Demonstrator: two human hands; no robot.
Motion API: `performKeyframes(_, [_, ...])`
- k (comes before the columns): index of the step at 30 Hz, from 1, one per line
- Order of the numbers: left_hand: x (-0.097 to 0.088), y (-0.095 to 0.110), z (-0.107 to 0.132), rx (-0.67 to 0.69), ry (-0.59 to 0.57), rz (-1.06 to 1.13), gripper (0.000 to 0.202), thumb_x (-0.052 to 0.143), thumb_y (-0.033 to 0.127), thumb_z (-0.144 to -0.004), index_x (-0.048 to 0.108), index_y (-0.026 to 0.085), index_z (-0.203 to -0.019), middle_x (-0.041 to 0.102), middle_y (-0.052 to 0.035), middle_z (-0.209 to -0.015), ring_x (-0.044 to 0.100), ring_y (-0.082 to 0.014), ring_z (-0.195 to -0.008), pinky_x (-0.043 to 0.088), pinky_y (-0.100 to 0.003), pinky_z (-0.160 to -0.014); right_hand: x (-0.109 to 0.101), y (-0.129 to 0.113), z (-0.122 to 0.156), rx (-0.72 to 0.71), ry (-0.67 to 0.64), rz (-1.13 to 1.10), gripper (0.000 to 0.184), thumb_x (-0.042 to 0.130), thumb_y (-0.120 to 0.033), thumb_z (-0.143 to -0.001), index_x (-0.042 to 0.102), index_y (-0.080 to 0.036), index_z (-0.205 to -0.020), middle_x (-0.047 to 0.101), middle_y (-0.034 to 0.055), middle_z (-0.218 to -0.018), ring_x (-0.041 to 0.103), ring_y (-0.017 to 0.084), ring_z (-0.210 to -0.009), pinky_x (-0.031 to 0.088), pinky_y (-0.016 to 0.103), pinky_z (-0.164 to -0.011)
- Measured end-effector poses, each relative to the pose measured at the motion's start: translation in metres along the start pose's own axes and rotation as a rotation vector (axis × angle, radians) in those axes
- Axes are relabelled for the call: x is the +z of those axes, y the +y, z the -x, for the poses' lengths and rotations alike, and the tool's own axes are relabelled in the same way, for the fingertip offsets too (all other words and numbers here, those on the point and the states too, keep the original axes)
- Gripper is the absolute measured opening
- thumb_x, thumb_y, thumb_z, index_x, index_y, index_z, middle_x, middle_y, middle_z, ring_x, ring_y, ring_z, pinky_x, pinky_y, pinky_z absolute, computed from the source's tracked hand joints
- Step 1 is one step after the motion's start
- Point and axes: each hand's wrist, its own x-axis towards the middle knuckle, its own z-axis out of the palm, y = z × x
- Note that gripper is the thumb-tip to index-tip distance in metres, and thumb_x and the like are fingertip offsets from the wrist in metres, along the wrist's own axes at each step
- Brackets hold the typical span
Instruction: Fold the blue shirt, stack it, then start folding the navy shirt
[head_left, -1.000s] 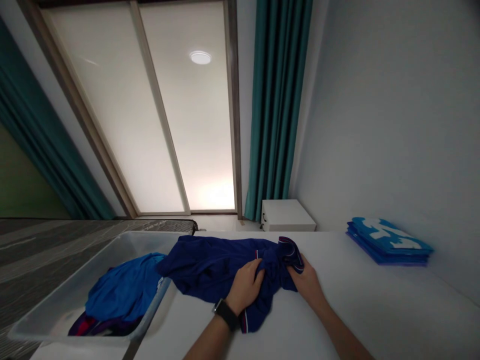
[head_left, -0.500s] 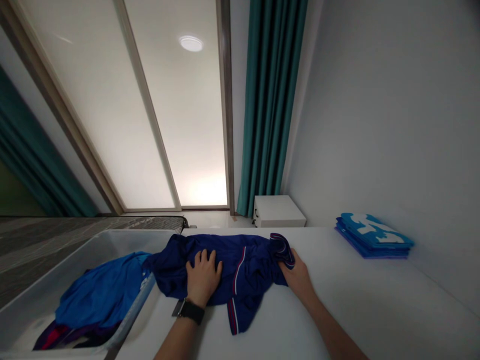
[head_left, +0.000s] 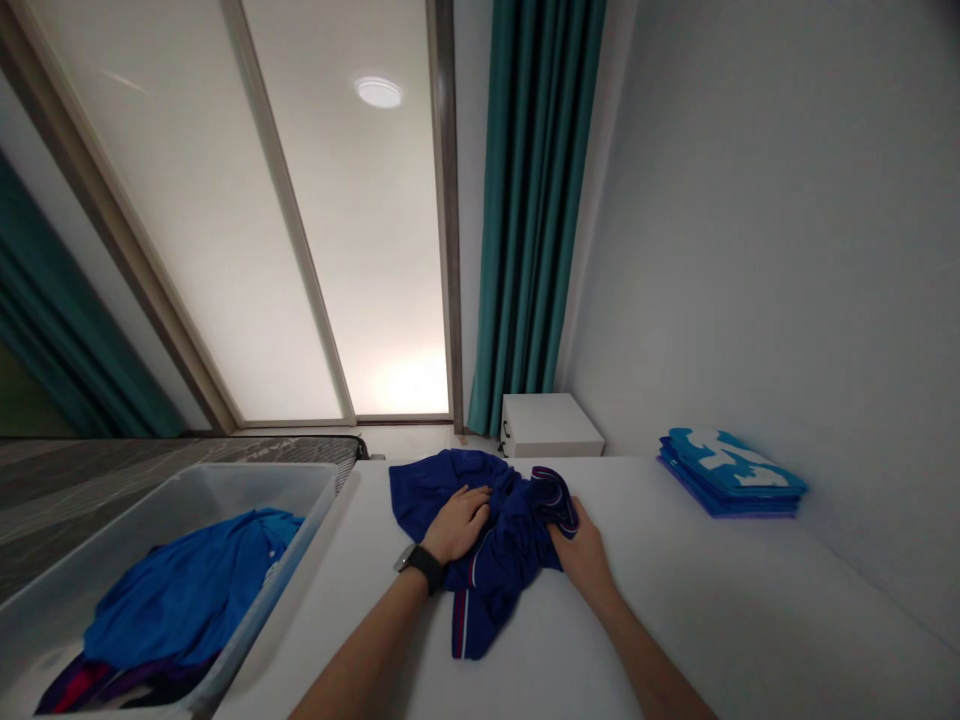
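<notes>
A translucent plastic bin [head_left: 247, 487] stood with its top open and its near end cut off by the edge of the view. Garments lay loosely heaped in it: a bright blue garment [head_left: 187, 590] on top, with a small white marking close to the bin's right wall, and under it purple, red and black cloth [head_left: 79, 683], too crumpled to separate piece from piece. To the right of the bin, with a strip of white counter [head_left: 345, 560] between, lay a navy-blue shirt [head_left: 514, 545]. It was bunched and creased, the part toward the bin spread in a loose flap and the middle gathered into folds. A sleeve hung out toward the near side, banded in red and white at its end, and a striped edge curled into a loop at the side farthest from the bin. The left hand [head_left: 454, 525], nearer the bin and wearing a watch [head_left: 426, 568], lay across the shirt's middle, its fingers stretched and close together; whether they pinched any cloth could not be told. The right hand [head_left: 581, 555], farther from the bin, had its thumb and fingers clamped on the shirt beside the striped loop. Well to the right of the bin, a folded stack [head_left: 727, 475] sat on the counter near the wall, its top piece bright blue with white shapes.
</notes>
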Motion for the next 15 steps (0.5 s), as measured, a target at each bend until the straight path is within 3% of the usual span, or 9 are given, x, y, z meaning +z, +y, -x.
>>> performKeyframes(6, [0.013,0.002,-0.037,0.057,0.004,0.082,0.037,0.035,0.034,-0.098,0.064,0.02,-0.117,0.065,-0.0055,-0.126,0.057,-0.0173,-0.121,0.03,-0.038,-0.114,-0.003,0.004,-0.003,0.018,0.039,-0.031,0.029,0.055,-0.039,-0.077,0.058,-0.02,-0.099,0.07,0.0051,-0.087,0.065,0.025,-0.083,0.05,0.035,-0.076])
performKeyframes(11, [0.007,0.009,-0.033,0.035,0.08,0.11,0.044,0.024,0.032,-0.1,0.061,0.019,-0.121,0.064,-0.0068,-0.126,0.054,-0.0188,-0.121,0.029,-0.042,-0.114,-0.007,0.002,-0.004,0.006,0.038,-0.012,0.03,0.055,-0.041,-0.08,0.058,-0.02,-0.1,0.07,0.0066,-0.091,0.065,0.025,-0.086,0.05,0.035,-0.079])
performKeyframes(15, [-0.011,0.037,-0.023,0.126,0.121,0.083,0.046,0.042,0.04,-0.095,0.048,0.022,-0.137,0.053,-0.0082,-0.14,0.041,-0.0231,-0.133,0.027,-0.044,-0.113,-0.007,-0.003,-0.002,-0.034,0.004,-0.06,0.036,0.056,-0.039,-0.081,0.058,-0.018,-0.11,0.069,0.0083,-0.101,0.064,0.026,-0.094,0.049,0.037,-0.085])
